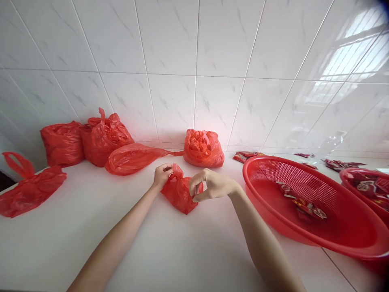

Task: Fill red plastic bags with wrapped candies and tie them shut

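Observation:
A small red plastic bag [179,195] rests on the white counter in front of me, crumpled and bunched at its top. My left hand [163,175] is closed on the bunched upper left part of this bag. At its right side, my right hand [214,184] has its thumb and fingers curled into a pinch on the thin plastic. What lies inside the bag cannot be made out.
Behind stands an open red bag [203,150] stuffed with crumpled red plastic. Full red bags [105,138] lean by the tiled wall, near a puffed bag [133,159]. Another bag [33,190] lies far left. Right is a red basket [273,221] holding several snack packets [306,207].

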